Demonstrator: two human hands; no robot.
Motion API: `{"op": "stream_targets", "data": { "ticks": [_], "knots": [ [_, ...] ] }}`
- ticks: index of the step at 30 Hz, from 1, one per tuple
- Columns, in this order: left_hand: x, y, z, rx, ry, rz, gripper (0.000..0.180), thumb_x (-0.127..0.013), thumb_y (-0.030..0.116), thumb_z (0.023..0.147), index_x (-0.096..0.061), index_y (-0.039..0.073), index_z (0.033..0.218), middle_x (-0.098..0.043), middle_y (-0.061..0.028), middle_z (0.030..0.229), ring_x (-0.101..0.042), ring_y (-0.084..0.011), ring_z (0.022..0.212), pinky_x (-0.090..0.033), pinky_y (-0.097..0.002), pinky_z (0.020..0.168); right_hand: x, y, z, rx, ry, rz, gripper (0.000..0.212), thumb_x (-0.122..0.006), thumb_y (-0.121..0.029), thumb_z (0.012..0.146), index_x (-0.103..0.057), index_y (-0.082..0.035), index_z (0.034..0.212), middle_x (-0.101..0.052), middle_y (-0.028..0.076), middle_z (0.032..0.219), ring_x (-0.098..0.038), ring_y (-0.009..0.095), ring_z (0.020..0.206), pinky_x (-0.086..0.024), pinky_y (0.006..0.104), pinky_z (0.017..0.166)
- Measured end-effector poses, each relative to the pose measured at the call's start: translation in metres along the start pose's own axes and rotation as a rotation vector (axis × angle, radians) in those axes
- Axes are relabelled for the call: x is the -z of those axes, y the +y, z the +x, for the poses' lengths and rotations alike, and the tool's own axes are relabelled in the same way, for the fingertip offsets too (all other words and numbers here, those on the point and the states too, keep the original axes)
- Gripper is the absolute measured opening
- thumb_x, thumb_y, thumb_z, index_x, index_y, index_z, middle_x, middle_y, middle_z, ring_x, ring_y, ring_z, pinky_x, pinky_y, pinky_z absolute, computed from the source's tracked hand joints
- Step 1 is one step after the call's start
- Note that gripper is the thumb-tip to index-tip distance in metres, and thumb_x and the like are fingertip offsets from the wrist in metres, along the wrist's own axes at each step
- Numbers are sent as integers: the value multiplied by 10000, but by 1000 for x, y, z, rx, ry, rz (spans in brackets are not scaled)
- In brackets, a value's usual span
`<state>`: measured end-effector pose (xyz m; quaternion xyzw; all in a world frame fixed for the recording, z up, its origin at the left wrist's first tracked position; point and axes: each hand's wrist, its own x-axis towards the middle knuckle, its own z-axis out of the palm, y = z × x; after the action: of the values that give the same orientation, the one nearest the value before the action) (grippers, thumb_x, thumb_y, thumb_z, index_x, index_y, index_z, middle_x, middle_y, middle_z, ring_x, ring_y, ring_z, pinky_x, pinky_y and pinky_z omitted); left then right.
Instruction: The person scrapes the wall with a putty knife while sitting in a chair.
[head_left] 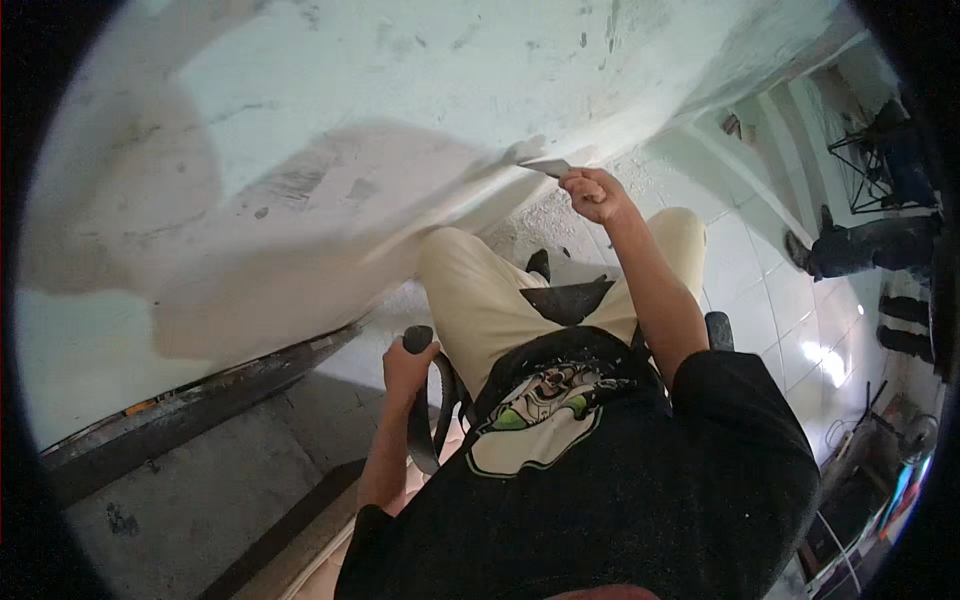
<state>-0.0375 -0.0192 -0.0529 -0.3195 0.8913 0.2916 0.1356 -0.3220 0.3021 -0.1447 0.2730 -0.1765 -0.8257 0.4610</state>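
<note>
Grey-bladed, probably light and stiff, a scraper (547,167) meets or nearly meets the far pale wall (330,75), clamped in a person's right hand (596,194); its handle, hidden in the fist, seems the safest hold. Near left, the left hand (402,370) curls around a black armrest (421,435).

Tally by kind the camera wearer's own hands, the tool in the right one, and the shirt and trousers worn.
Left hand and right hand: 2
Scraper: 1
Black T-shirt: 1
Cream trousers: 1
Total: 5
</note>
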Motion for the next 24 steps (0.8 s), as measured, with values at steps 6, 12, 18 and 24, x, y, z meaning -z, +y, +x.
{"op": "stream_targets", "data": {
  "ticks": [6,12,18,24],
  "knots": [
    [3,6,-1,-3,4,58,466,-745,356,634,-631,-44,843,-655,-203,784,-656,-312,757,-496,-392,682,-2,-6,7,61,85,-22,287,-243,-130,965,-337,-51,705,-330,15,554,-246,85,346,-255,208,286],
    [4,1,-1,-22,6,35,471,-758,365,651,-613,-39,846,-647,-215,812,-648,-340,780,-493,-405,696,7,13,25,168,206,-154,283,-277,-166,968,-357,-48,724,-330,10,539,-252,83,346,-258,209,281],
    [10,13,2,33,-59,51,495,-750,369,661,-605,-48,884,-650,-206,823,-645,-325,799,-490,-400,719,17,4,-12,126,-2,7,335,-247,-219,984,-345,-59,707,-330,4,548,-263,80,346,-283,186,286],
    [7,4,7,44,-70,55,453,-753,319,673,-621,-38,919,-664,-180,858,-648,-290,819,-491,-379,737,39,8,-13,214,303,-622,289,-379,-282,950,-398,-68,756,-400,31,610,-311,85,383,-282,182,287]
  ]
}}
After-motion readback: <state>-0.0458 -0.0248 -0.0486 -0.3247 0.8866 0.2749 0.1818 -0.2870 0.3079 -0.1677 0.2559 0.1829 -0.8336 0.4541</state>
